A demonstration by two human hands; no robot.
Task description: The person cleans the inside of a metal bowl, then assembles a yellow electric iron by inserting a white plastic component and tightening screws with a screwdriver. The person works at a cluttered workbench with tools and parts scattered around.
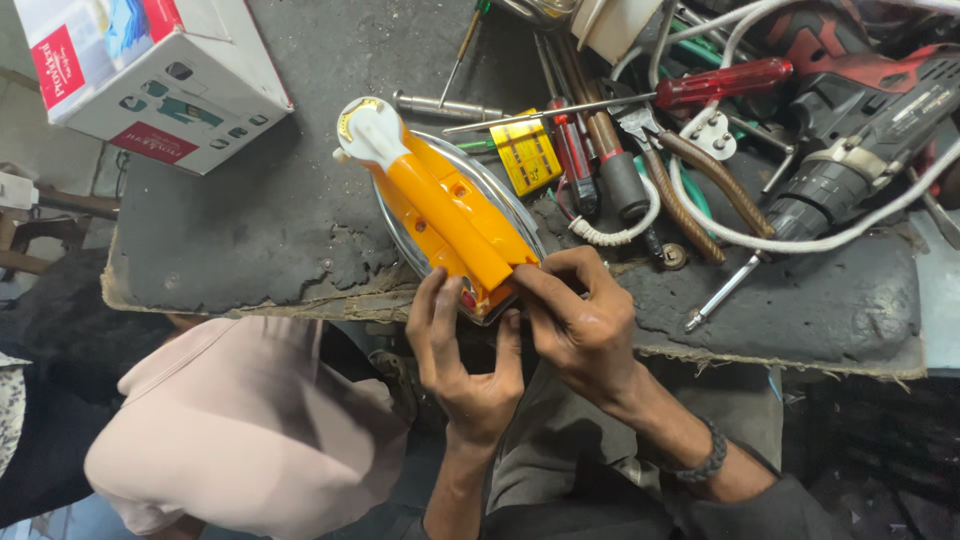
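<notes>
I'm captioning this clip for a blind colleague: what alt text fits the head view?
Two bare hands, left hand and right hand, grip the rear end of an orange clothes iron lying on a worn dark workbench. Screwdrivers, a red power drill, white cable and a cardboard box lie around it.

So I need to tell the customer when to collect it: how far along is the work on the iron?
Done: the iron lies on the worn bench, orange shell on its soleplate. In hand: both hands grip its rear end, left hand beneath, right hand on top, fingers at the back. Left: hard to judge; the screwdriver, cord and drill lie unused.
</notes>
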